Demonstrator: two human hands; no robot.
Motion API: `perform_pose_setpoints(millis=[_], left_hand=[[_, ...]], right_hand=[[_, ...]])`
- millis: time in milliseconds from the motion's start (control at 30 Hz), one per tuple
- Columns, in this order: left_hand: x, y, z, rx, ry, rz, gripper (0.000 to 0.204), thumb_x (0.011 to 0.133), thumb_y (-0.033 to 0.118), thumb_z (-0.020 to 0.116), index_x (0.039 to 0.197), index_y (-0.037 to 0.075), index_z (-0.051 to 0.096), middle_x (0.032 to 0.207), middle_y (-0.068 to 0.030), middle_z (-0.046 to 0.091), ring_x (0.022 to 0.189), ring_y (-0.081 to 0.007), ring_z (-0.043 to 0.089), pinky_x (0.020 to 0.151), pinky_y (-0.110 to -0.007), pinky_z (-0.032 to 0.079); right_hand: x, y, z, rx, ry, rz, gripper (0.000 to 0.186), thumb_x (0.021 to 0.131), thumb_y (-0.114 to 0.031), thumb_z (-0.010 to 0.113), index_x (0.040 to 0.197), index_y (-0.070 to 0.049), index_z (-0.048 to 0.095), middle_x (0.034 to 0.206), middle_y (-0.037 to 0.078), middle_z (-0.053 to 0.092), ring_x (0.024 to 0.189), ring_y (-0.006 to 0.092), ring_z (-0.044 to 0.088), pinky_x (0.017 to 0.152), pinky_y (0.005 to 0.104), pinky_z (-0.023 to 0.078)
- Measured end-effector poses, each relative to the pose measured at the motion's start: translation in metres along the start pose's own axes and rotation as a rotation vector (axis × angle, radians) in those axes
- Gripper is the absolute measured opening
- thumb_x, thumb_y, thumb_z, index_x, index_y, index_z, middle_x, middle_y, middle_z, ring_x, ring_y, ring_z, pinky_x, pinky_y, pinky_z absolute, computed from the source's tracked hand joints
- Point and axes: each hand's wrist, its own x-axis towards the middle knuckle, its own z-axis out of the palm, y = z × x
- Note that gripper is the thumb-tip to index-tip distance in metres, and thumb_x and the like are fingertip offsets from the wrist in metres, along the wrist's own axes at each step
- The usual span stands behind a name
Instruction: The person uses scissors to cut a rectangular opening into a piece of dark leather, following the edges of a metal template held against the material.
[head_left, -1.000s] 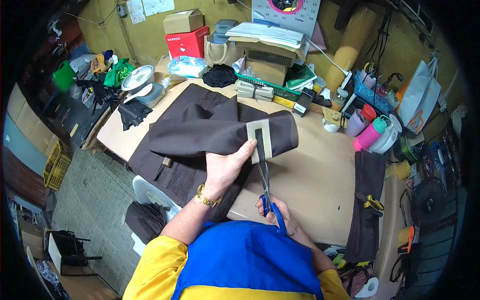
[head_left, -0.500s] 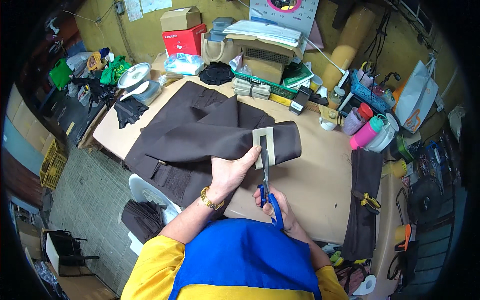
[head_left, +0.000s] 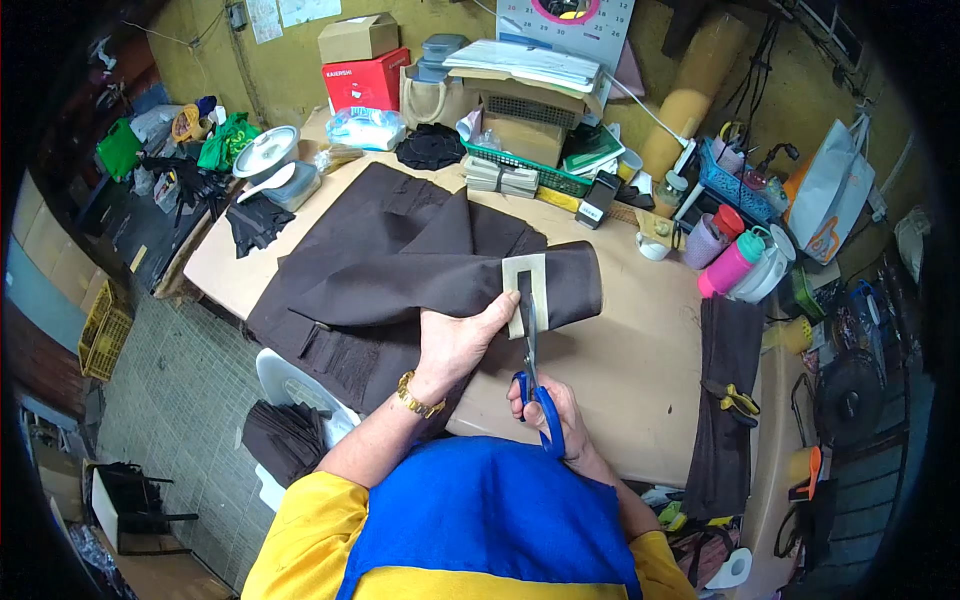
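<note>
A large piece of dark brown fabric (head_left: 400, 287) lies folded over the table, its narrow end stretched out to the right. Near that end sits a beige rectangular frame (head_left: 537, 268) with a dark opening in its middle. My left hand (head_left: 462, 342) grips the fabric beside the frame, thumb on top at the frame's left edge. In my right hand (head_left: 560, 410) are blue-handled scissors (head_left: 549, 425), fingers in the loops. Their blades point away from me and lie over the lower part of the frame. Whether the blade tips sit inside the opening, I cannot tell.
At the right table edge lies a strip of dark fabric (head_left: 722, 330) with small yellow-handled snips (head_left: 740, 402) on it. A green basket (head_left: 565, 182), a small black box (head_left: 598, 200) and a pink bottle (head_left: 722, 268) stand toward the back. A white chair (head_left: 285, 375) is at the left.
The scissor handles look slightly closer together than before. Hands and fabric stay almost in place; the whole view has shifted a little.
</note>
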Motion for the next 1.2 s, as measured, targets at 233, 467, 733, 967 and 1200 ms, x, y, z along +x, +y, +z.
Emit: perform_pose_setpoints(millis=[233, 467, 733, 967, 1200], left_hand=[[0.001, -0.004, 0.000, -0.014, 0.000, -0.003, 0.022, 0.082, 0.006, 0.072, 0.101, -0.003, 0.067, 0.095, -0.0061, 0.068, 0.082, -0.0119, 0.063, 0.074, -0.026, 0.051], [0.001, -0.001, 0.002, -0.016, 0.011, 0.000, 0.021, 0.079, 0.008, 0.075, 0.095, -0.003, 0.067, 0.090, -0.0071, 0.069, 0.078, -0.0119, 0.064, 0.072, -0.027, 0.052], [0.000, 0.002, 0.001, -0.024, -0.003, -0.025, 0.022, 0.081, 0.007, 0.073, 0.100, -0.002, 0.067, 0.096, -0.0063, 0.068, 0.082, -0.0119, 0.063, 0.075, -0.027, 0.051], [0.001, 0.003, 0.004, -0.046, 0.020, -0.014, 0.019, 0.079, 0.007, 0.074, 0.095, -0.002, 0.067, 0.092, -0.0067, 0.069, 0.080, -0.0122, 0.064, 0.073, -0.027, 0.052], [0.003, -0.004, 0.003, -0.068, 0.020, 0.019, 0.016, 0.079, 0.006, 0.073, 0.092, -0.002, 0.068, 0.089, -0.0064, 0.069, 0.077, -0.0119, 0.064, 0.071, -0.027, 0.052]], right_hand=[[0.001, -0.007, 0.004, -0.002, 0.007, -0.008, 0.033, 0.085, -0.032, 0.071, 0.096, -0.005, 0.056, 0.076, -0.005, 0.049, 0.066, 0.0028, 0.042, 0.058, 0.0183, 0.032], [-0.001, 0.000, 0.003, -0.034, 0.062, -0.005, 0.029, 0.087, -0.032, 0.069, 0.087, -0.005, 0.058, 0.073, -0.003, 0.050, 0.065, 0.0047, 0.044, 0.058, 0.0200, 0.034], [-0.001, 0.000, 0.005, -0.129, 0.121, 0.006, 0.025, 0.090, -0.024, 0.067, 0.081, -0.003, 0.058, 0.066, 0.000, 0.055, 0.060, 0.0058, 0.049, 0.055, 0.0219, 0.039], [-0.002, -0.007, 0.011, -0.109, 0.157, 0.013, 0.023, 0.089, -0.020, 0.069, 0.078, -0.003, 0.058, 0.065, 0.000, 0.056, 0.058, 0.0059, 0.052, 0.053, 0.0218, 0.042], [-0.002, -0.007, 0.010, -0.171, 0.169, 0.015, 0.023, 0.089, -0.017, 0.068, 0.073, -0.004, 0.058, 0.061, 0.000, 0.056, 0.054, 0.0051, 0.052, 0.050, 0.0213, 0.042]])
